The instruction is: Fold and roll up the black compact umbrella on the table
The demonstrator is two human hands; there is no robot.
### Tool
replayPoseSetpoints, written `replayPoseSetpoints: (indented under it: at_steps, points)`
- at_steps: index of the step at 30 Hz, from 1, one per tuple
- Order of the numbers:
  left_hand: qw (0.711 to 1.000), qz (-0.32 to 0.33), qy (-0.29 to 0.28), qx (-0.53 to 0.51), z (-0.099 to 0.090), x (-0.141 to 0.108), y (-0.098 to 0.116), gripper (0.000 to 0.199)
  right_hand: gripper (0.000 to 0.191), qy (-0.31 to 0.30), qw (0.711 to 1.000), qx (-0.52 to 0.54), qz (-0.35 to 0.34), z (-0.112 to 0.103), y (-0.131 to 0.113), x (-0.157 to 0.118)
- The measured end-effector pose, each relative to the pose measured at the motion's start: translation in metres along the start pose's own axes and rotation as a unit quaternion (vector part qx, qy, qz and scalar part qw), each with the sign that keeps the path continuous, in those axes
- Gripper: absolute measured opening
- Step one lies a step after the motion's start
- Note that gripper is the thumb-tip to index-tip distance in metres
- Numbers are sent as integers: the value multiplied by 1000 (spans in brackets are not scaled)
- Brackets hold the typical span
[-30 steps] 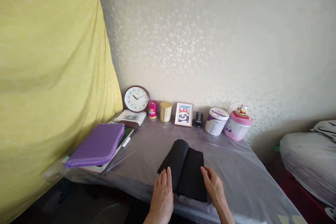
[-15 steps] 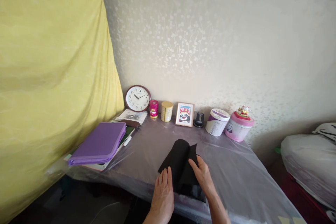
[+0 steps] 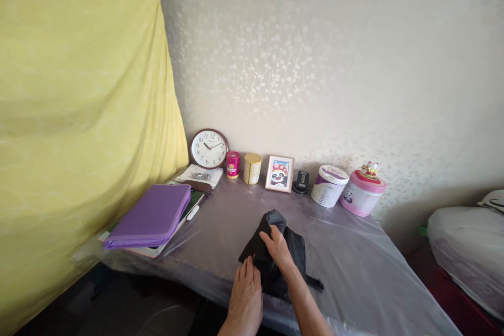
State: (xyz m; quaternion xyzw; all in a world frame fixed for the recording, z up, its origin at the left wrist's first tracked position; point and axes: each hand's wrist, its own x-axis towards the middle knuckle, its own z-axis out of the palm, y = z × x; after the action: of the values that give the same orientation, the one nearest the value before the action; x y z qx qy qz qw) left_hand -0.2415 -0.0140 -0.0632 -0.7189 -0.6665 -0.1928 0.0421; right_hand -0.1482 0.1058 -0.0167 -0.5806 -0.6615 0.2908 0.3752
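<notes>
A black, folded piece of thin material (image 3: 296, 252) lies near the front edge of the table, with a narrow strip sticking out at its lower right. My left hand (image 3: 246, 291) lies against its lower left edge, fingers stretched forward and side by side. My right hand (image 3: 277, 247) is on top of the material's upper part, thumb and fingers on a raised fold; its fingertips are partly hidden.
A purple folder (image 3: 151, 213) lies on the covered table's (image 3: 354, 273) left. Along the wall stand a clock (image 3: 209, 148), pink tin (image 3: 232, 165), yellow-lidded can (image 3: 252, 168), panda picture (image 3: 279, 174), black device (image 3: 301, 182), white tub (image 3: 329, 186) and pink tub (image 3: 362, 192).
My right hand has moved left and up from the material's right edge onto its top. The right part of the material now lies folded differently, with a strip showing. The view has shifted slightly.
</notes>
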Motion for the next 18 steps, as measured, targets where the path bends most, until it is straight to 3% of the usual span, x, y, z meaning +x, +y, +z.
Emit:
replayPoseSetpoints:
  at_steps: [8,13,18]
  points:
    - [999,7,32,-42,1,-5,-13,47,37,-58,996,-63,21,-5,-7,0]
    - [994,0,69,-90,-28,-5,-15,37,34,-173,984,40,-14,-9,-18,-6]
    - [991,60,24,-120,-53,9,0,29,33,-228,972,24,-58,-13,-28,-11]
